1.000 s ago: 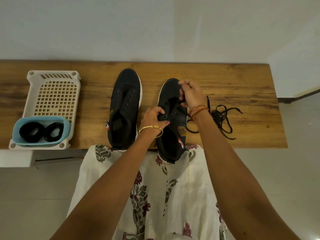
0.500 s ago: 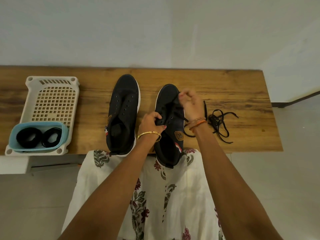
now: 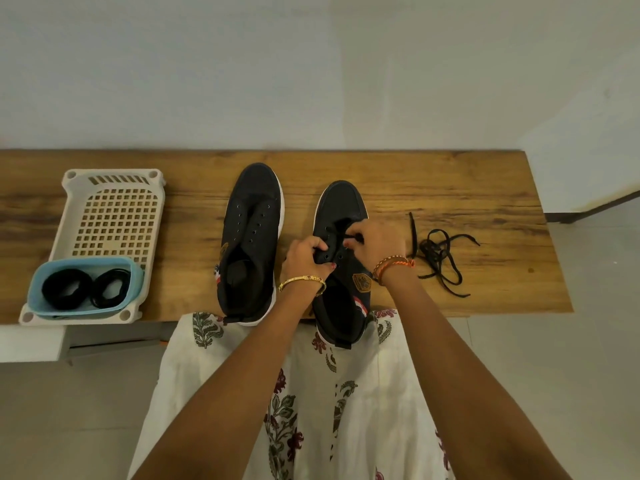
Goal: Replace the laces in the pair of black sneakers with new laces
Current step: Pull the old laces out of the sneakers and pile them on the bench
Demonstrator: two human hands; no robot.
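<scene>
The right hand point(image 3: 375, 242) has come down from the toe and now pinches the old lace point(image 3: 349, 234) at the eyelets. The left hand point(image 3: 304, 256) grips the right sneaker point(image 3: 341, 202) on the table point(image 3: 450, 188). This shoe is almost unlaced. New laces point(image 3: 86, 287) wait in the blue tub point(image 3: 83, 265).

L sneaker point(image 3: 250, 244): black canvas, white sole, eyelets bare, no lace, toe to 12 o'clock, heel at bench's near edge. R sneaker point(image 3: 341, 268): same build, tan badge on side, just beside it at 3 o'clock, heel overhanging the edge; a black lace point(image 3: 350, 234) crosses its upper eyelets. Old lace point(image 3: 437, 255): loose black tangle at 3 o'clock of R sneaker. New laces point(image 3: 85, 287): two black coils, well apart at 9 o'clock.
</scene>
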